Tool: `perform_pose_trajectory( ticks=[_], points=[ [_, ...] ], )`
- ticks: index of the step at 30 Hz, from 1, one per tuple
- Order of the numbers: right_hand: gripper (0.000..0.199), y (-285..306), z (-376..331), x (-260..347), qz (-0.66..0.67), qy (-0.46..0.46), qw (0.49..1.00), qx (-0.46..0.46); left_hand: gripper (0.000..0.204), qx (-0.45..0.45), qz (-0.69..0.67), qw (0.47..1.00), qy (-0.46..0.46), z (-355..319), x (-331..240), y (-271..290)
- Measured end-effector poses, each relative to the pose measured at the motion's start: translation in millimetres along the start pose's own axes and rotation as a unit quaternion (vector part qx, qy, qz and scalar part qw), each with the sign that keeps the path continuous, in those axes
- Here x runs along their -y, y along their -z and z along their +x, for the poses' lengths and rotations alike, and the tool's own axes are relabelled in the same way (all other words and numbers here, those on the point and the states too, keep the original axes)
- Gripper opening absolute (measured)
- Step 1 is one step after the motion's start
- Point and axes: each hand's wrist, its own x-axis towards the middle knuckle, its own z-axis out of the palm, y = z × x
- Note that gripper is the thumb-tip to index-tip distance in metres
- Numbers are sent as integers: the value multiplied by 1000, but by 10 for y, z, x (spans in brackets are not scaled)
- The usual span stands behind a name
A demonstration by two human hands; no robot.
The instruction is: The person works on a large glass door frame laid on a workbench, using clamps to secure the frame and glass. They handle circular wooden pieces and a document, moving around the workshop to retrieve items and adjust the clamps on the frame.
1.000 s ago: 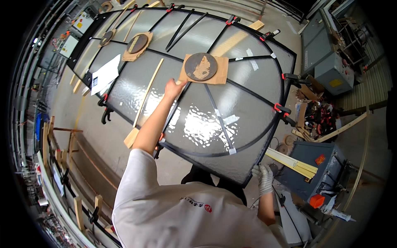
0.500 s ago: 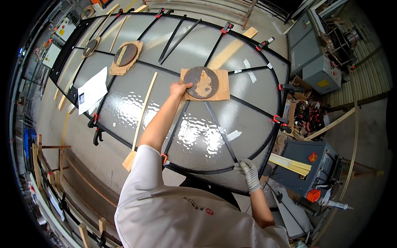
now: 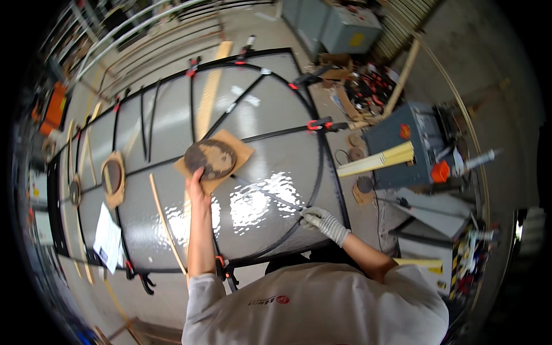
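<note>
My bare left hand (image 3: 197,185) grips the near edge of a dark round disc (image 3: 196,158) with a worn tan patch. Under the disc lies a square of brown cardboard (image 3: 238,150) on a large framed glass panel (image 3: 270,158). My right hand (image 3: 323,222), in a striped white glove, pinches the near end of a thin grey strip (image 3: 267,194) close to the curved black bar (image 3: 313,190). From there the strip runs toward the cardboard, where its far end is hidden. Blur softens the fingertips of both hands.
Red-and-black clamps (image 3: 319,124) sit around the panel's edge. Another disc on cardboard (image 3: 113,175), a wooden stick (image 3: 165,221) and white papers (image 3: 107,238) lie to the left. A dark grey cabinet (image 3: 385,138) stands right, with pale yellow strips (image 3: 376,159) reaching out from it.
The view has turned to the right, so the panel appears rotated and shifted left. My left hand remains at the disc and my right hand still holds the strip's end.
</note>
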Motion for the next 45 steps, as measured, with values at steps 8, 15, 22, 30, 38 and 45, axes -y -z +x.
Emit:
perform_pose_trajectory(
  ticks=[8, 15, 22, 30, 38, 45],
  points=[
    [70, 303, -203, 72, 377, -90, 908, 157, 53, 118, 28, 981, 151, -1507, 415, -588],
    [82, 1296, -1013, -351, 626, 74, 745, 218, 46, 222, 152, 943, 197, -2741, 1460, -1447],
    [50, 2446, -2341, -803, 431, 48, 900, -52, 40, 316, 287, 867, 256, -3663, 2824, -2280],
    [51, 3496, -2637, -1725, 352, 44, 890, -287, 35, 411, 446, 733, 308, -4212, 3845, -3546],
    [53, 4913, -2666, -1085, 276, 183, 829, -451, 39, 539, 447, 663, 265, -3759, 5058, -4814],
    [48, 6386, -2270, -440, 305, 254, 732, -554, 30, 625, 428, 632, 164, -3412, 6265, -6549]
  ],
)
